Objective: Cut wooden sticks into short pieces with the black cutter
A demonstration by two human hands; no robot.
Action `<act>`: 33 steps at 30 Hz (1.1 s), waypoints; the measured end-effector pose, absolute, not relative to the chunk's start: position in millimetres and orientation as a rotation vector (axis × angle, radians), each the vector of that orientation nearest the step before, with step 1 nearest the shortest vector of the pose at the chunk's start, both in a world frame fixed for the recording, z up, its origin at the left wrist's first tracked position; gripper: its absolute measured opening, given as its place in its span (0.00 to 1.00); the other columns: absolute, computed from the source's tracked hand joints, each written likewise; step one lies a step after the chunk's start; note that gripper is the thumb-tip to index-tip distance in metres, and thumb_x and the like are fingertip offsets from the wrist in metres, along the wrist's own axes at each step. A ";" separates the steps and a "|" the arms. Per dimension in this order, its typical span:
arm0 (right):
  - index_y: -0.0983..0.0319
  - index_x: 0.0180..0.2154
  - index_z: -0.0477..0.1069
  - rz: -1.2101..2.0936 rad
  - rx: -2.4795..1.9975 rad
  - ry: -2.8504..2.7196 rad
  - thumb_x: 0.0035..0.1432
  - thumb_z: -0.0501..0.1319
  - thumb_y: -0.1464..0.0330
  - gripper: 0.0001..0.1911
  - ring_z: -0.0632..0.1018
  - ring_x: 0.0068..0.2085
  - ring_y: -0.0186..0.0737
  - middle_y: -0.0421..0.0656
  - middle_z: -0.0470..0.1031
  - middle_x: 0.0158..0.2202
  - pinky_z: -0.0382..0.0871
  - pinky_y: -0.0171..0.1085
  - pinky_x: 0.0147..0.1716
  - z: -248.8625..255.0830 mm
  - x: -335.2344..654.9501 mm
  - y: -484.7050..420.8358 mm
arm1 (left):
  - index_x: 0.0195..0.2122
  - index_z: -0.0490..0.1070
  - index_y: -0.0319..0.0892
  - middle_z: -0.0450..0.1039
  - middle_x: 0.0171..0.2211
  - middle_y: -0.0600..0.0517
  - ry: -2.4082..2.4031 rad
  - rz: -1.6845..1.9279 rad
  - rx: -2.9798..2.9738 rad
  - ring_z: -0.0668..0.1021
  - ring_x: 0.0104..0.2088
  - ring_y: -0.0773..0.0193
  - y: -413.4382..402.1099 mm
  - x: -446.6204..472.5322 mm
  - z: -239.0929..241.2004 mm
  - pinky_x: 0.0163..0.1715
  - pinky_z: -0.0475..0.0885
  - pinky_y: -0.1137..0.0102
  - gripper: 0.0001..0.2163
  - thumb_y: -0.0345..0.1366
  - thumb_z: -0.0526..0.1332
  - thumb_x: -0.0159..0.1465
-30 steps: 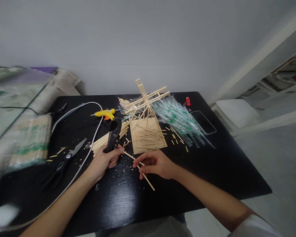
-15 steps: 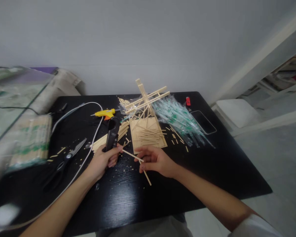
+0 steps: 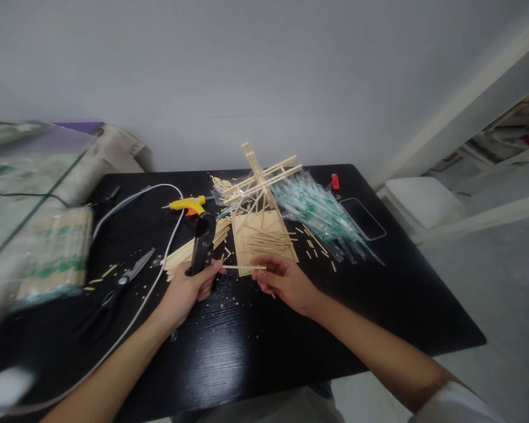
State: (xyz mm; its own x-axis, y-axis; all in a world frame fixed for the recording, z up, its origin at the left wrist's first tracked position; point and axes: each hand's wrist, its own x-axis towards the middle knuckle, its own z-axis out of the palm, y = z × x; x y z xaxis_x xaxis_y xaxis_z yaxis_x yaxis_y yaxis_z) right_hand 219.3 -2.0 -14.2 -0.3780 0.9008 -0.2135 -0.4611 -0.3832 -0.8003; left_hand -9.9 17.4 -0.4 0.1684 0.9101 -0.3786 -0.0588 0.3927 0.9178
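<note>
My left hand (image 3: 188, 295) is closed around a black hand tool (image 3: 201, 244) with a rounded, hooked upper end; its exact kind is unclear. Between that hand's thumb and fingers is one end of a thin wooden stick (image 3: 240, 267), lying nearly level. The stick's other end meets the closed fingertips of my right hand (image 3: 286, 283). A short tip of another stick (image 3: 273, 295) pokes out beneath my right hand. Just beyond both hands, a wooden stick structure (image 3: 260, 182) with crossed arms rises behind a flat stick panel (image 3: 242, 258) bearing a pile of loose sticks (image 3: 267, 241).
A yellow glue gun (image 3: 188, 204), black scissors (image 3: 122, 281) and a white cable (image 3: 175, 235) lie left on the black table (image 3: 326, 341). Plastic-wrapped bundles (image 3: 312, 205), a phone (image 3: 364, 218) and a red lighter (image 3: 335, 181) are right. Stick offcuts (image 3: 311, 244) are scattered about.
My right hand has moved up and slightly right. The stick between my hands has swung from sloping to nearly level, and the second stick below is now mostly hidden.
</note>
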 end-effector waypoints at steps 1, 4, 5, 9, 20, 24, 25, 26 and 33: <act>0.59 0.42 0.80 1.878 -0.824 -0.795 0.51 0.76 0.63 0.16 0.70 0.25 0.28 0.39 0.78 0.31 0.60 0.30 0.24 -14.4 219.5 -1.0 | 0.30 0.77 0.36 0.53 0.14 0.63 1.204 0.831 0.944 0.56 0.15 0.75 16.8 -9.7 -1.0 0.15 0.51 0.76 0.19 0.51 0.71 0.58; 0.60 0.39 0.81 1.810 -0.826 -0.761 0.52 0.76 0.61 0.15 0.65 0.24 0.26 0.38 0.74 0.29 0.53 0.30 0.23 -13.0 220.4 1.4 | 0.28 0.77 0.37 0.54 0.14 0.61 1.231 0.714 1.085 0.57 0.15 0.74 14.5 -9.2 0.4 0.16 0.52 0.75 0.20 0.53 0.68 0.59; 0.60 0.39 0.81 1.785 -0.828 -0.756 0.52 0.76 0.61 0.14 0.64 0.24 0.26 0.37 0.71 0.27 0.52 0.31 0.23 -12.0 220.7 2.0 | 0.28 0.77 0.38 0.55 0.14 0.61 1.235 0.646 1.150 0.58 0.15 0.73 13.5 -9.0 2.2 0.17 0.52 0.75 0.21 0.54 0.66 0.60; 0.62 0.35 0.80 1.759 -0.842 -0.814 0.58 0.72 0.58 0.13 0.62 0.24 0.27 0.36 0.66 0.24 0.49 0.32 0.23 -9.4 222.5 2.8 | 0.27 0.79 0.39 0.60 0.15 0.58 1.143 0.384 1.463 0.63 0.17 0.70 9.2 -9.2 13.5 0.20 0.57 0.73 0.20 0.53 0.63 0.63; 0.63 0.38 0.78 1.756 -0.921 -1.044 0.56 0.73 0.56 0.17 0.64 0.24 0.29 0.39 0.76 0.27 0.53 0.32 0.23 -7.8 221.4 -1.7 | 0.40 0.77 0.42 0.81 0.34 0.50 1.522 0.483 2.119 0.81 0.35 0.55 19.4 -25.1 7.9 0.38 0.71 0.65 0.11 0.41 0.57 0.66; 0.62 0.32 0.73 1.740 -0.966 -1.070 0.53 0.74 0.55 0.18 0.66 0.25 0.30 0.39 0.77 0.27 0.55 0.32 0.24 -4.3 221.2 -2.0 | 0.49 0.74 0.43 0.82 0.44 0.47 1.515 0.437 2.277 0.82 0.43 0.51 16.9 -26.9 2.3 0.44 0.73 0.62 0.14 0.37 0.57 0.63; 0.62 0.32 0.73 1.734 -0.971 -1.088 0.53 0.74 0.55 0.19 0.67 0.25 0.30 0.39 0.77 0.27 0.56 0.32 0.24 -4.4 221.4 -1.7 | 0.50 0.74 0.43 0.81 0.45 0.46 1.494 0.423 2.299 0.82 0.44 0.51 15.7 -26.5 1.7 0.45 0.74 0.62 0.14 0.37 0.57 0.63; 0.62 0.31 0.73 1.728 -0.973 -1.101 0.54 0.73 0.55 0.19 0.67 0.25 0.30 0.39 0.77 0.27 0.56 0.32 0.24 -4.8 221.8 -1.5 | 0.50 0.73 0.43 0.81 0.46 0.46 1.474 0.408 2.316 0.82 0.45 0.51 14.5 -25.8 1.5 0.45 0.74 0.62 0.15 0.36 0.58 0.63; 0.62 0.32 0.74 1.713 -0.993 -1.148 0.56 0.72 0.55 0.17 0.68 0.25 0.32 0.40 0.77 0.28 0.58 0.34 0.25 -8.6 223.3 -2.3 | 0.51 0.72 0.43 0.80 0.46 0.45 1.473 0.320 2.361 0.81 0.45 0.50 11.3 -21.0 3.3 0.45 0.74 0.60 0.15 0.33 0.58 0.62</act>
